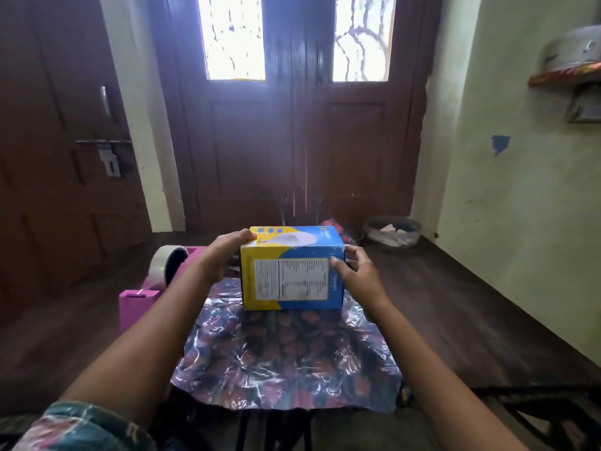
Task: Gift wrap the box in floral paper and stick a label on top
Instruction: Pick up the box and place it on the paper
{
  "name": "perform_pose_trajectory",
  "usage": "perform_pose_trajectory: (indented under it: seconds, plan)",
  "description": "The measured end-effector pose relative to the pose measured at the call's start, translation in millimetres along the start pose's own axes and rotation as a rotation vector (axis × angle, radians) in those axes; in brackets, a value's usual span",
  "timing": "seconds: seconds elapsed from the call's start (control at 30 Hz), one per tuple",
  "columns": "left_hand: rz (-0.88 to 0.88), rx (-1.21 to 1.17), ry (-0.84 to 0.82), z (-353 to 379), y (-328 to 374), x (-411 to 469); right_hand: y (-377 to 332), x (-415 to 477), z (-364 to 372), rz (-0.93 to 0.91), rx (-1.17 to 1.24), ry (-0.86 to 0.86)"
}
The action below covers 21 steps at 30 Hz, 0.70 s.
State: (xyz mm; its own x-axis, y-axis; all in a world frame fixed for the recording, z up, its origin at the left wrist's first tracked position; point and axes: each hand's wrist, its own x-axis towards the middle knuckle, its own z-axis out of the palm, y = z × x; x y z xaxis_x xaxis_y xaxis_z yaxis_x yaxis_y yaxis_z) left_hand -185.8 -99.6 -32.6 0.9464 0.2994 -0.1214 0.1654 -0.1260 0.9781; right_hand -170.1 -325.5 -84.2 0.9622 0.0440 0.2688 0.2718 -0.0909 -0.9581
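The rectangular blue-and-yellow cardboard box (292,271) stands at the far end of the sheet of glossy floral wrapping paper (286,353), which lies flat and unfolded on the dark wooden surface (455,304). The near face of the box carries a white panel of fine print, and the top face shows a white product picture. The left hand (224,255) grips the left end with its fingers curled over the top edge. The right hand (361,271) grips the right end with its thumb pressed on the near face. A pink tape dispenser (140,301) holding a roll of clear tape (166,265) sits just left of the paper.
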Motion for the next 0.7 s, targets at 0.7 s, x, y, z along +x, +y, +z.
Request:
perform_pose_trajectory:
  seconds: [0.7]
  plan:
    - [0.097, 0.738, 0.023, -19, 23, 160, 27, 161, -3, -0.12, -0.73, -0.041]
